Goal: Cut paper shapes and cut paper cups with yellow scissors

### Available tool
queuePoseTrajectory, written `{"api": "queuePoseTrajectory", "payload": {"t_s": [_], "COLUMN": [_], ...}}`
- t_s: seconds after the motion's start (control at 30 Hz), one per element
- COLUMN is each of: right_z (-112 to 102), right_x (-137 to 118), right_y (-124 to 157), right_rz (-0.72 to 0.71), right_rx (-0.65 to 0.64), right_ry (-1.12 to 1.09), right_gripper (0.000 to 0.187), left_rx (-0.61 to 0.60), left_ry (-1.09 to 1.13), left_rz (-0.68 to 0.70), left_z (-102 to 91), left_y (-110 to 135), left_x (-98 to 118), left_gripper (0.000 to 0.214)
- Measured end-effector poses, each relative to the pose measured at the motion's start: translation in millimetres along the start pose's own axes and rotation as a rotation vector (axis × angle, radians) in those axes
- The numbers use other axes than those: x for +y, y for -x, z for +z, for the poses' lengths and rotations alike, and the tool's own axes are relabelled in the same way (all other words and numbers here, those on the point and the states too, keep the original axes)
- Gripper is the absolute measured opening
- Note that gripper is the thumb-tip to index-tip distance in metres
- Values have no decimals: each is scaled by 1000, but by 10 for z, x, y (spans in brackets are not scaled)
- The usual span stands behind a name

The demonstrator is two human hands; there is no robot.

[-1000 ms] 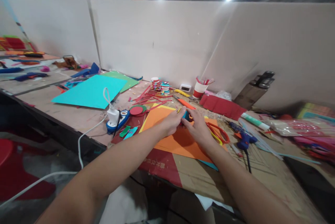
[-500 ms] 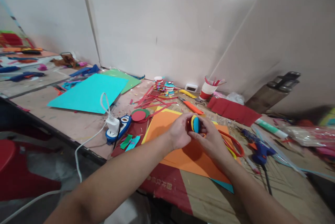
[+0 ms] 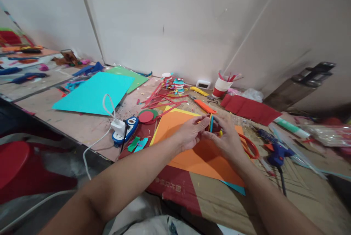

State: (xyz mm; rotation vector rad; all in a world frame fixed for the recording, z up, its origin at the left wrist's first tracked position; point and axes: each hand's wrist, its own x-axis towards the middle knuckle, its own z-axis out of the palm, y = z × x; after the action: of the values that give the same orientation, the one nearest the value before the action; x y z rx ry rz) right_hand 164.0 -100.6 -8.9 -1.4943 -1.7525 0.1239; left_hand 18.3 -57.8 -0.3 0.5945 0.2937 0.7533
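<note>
L hand (image 3: pixel 193 132) holds 1 side of the small round blue & yellow thing (image 3: pixel 211 123), a bit R of frame ctr; R hand (image 3: pixel 229 138) holds the other. Its blue face showed 0.5 sec ago, now it's thinner, so prob. work's not done

The bare left hand (image 3: pixel 190 134) and bare right hand (image 3: pixel 227 138) join long, uncovered forearms (image 3: pixel 131 174); pale, greyish-white, creased fabric clothing (image 3: pixel 153 226) shows below
</note>
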Motion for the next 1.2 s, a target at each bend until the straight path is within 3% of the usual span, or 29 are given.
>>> {"api": "queuePoseTrajectory", "payload": {"t_s": [0.23,0.37,0.47,0.57,0.67,0.87,0.93,1.0,1.1,1.2], "right_z": [28,13,32,99,180,208,176,141,107,104], "right_x": [-73,-89,-54,-34,-77,-205,-179,-107,39,128], "right_y": [16,-13,-7,34,59,-21,-40,-48,-66,-94], "right_rz": [-32,-17,39,-26,-80,-140,-69,69,300,524], "right_rx": [19,-40,-89,-238,-392,-487,-433,-295,-103,-15], "right_ry": [41,-56,-53,136,283,426,396,287,-53,-410], "right_gripper": [51,64,60,61,55,25,26,25,19,16], "left_rx": [-65,-140,-20,133,230,264,272,297,358,374], "left_ry": [-288,-316,-183,-69,-8,13,-9,-43,-115,-195], "left_rz": [-134,-50,168,278,243,171,147,134,99,65], "left_z": [-85,-93,-66,-53,-59,-51,-41,-38,-64,-120], "left_y": [12,22,17,-6,-29,-11,1,5,-10,-43], "left_x": [206,357,493,596,616,575,574,567,525,444], "left_gripper": [32,28,24,19,10,12,12,10,7,9]}}
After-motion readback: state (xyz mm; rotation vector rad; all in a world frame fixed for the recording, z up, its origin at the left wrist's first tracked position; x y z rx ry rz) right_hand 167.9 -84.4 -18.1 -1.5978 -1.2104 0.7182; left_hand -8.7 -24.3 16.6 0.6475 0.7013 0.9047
